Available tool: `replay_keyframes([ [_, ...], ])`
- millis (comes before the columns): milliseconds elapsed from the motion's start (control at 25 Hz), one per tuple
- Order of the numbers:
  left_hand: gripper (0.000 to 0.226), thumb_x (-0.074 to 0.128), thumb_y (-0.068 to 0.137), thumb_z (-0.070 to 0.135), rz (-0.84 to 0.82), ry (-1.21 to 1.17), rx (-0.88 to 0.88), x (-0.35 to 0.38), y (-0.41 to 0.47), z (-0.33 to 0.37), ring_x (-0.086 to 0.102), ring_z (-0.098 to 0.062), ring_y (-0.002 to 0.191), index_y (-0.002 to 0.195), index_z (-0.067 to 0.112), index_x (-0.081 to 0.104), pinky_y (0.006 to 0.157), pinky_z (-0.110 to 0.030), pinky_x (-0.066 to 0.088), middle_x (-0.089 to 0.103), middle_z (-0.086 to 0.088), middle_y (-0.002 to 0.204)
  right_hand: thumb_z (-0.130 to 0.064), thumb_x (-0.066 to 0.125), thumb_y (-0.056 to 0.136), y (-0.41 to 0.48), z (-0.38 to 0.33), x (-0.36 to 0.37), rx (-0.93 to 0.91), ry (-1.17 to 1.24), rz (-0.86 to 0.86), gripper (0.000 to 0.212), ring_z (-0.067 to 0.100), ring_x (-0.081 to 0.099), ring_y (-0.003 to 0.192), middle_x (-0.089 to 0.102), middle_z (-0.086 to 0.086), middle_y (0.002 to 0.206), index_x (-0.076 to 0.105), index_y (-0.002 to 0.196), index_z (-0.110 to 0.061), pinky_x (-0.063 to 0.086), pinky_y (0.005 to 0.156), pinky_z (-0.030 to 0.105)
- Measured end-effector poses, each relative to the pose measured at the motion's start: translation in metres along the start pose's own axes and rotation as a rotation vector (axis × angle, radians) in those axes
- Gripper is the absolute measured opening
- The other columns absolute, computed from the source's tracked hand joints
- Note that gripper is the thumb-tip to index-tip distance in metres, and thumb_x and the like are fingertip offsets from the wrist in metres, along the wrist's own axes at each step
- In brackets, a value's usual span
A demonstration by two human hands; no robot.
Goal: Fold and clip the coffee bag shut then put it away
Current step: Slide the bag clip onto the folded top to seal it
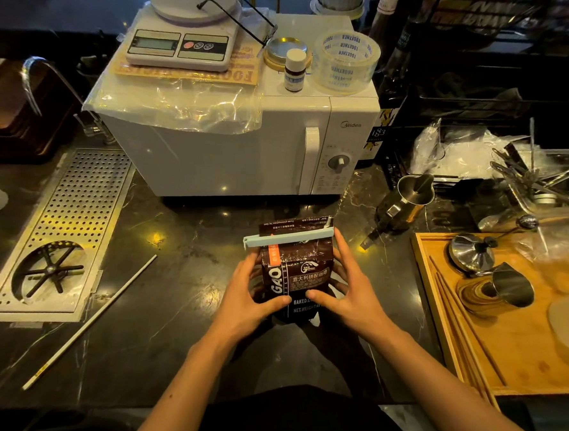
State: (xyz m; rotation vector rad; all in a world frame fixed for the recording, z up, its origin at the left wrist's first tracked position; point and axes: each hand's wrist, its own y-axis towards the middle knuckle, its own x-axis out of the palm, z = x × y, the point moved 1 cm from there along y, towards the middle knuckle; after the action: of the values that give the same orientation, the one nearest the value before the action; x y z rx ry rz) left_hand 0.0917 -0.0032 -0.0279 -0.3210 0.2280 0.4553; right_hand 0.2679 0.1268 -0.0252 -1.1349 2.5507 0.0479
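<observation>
Both hands cup the brown coffee bag (295, 274) standing upright on the dark marble counter (169, 322). The left hand (248, 296) wraps its left side, the right hand (342, 291) its right, fingers half curled and thumbs pressed across the front label. A pale green clip (288, 238) clamps the folded top, apparently fully closed. Bare counter lies to the left, up to a thin white rod (90, 324). A wooden tray (451, 355) borders the right. Behind stands a white microwave (239, 151).
</observation>
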Motion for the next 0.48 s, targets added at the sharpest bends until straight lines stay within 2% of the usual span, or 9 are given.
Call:
replay_keyframes([
  [120, 0.095, 0.086, 0.072, 0.019, 0.007, 0.016, 0.007, 0.0037, -0.0003, -0.0014, 0.047, -0.011, 0.131, 0.147, 0.032, 0.029, 0.11, -0.04, 0.042, 0.046, 0.001, 0.145, -0.023, 0.081, 0.08, -0.0003, 0.0037, 0.0028, -0.013, -0.034, 0.019, 0.107, -0.011, 0.038, 0.135, 0.033, -0.044, 0.145, 0.007, 0.152, -0.051, 0.037, 0.099, 0.005],
  [240, 0.094, 0.084, 0.074, 0.02, 0.044, 0.019, 0.027, 0.0054, 0.0, -0.0019, 0.047, -0.005, 0.129, 0.145, 0.043, 0.026, 0.106, -0.031, 0.044, 0.046, 0.007, 0.144, -0.021, 0.081, 0.081, -0.0001, 0.0073, 0.004, -0.001, -0.064, 0.014, 0.107, -0.016, 0.037, 0.133, 0.031, -0.049, 0.142, 0.006, 0.15, -0.055, 0.036, 0.097, 0.003],
  [360, 0.094, 0.08, 0.078, 0.02, 0.056, 0.003, 0.057, 0.0068, 0.0004, -0.003, 0.044, 0.017, 0.122, 0.14, 0.058, 0.021, 0.092, -0.008, 0.043, 0.045, 0.024, 0.136, -0.025, 0.08, 0.081, 0.0015, 0.009, 0.0041, 0.022, -0.093, -0.012, 0.105, -0.019, 0.036, 0.131, 0.03, -0.052, 0.139, 0.006, 0.15, -0.056, 0.036, 0.095, 0.001],
  [480, 0.09, 0.077, 0.082, 0.02, 0.082, -0.049, 0.066, 0.0082, 0.0029, -0.0052, 0.043, 0.024, 0.118, 0.147, 0.049, 0.023, 0.086, -0.001, 0.042, 0.043, 0.027, 0.133, -0.027, 0.079, 0.082, 0.0055, 0.0101, 0.003, 0.035, -0.121, -0.037, 0.103, -0.018, 0.035, 0.132, 0.031, -0.051, 0.139, 0.008, 0.15, -0.056, 0.038, 0.097, 0.004],
])
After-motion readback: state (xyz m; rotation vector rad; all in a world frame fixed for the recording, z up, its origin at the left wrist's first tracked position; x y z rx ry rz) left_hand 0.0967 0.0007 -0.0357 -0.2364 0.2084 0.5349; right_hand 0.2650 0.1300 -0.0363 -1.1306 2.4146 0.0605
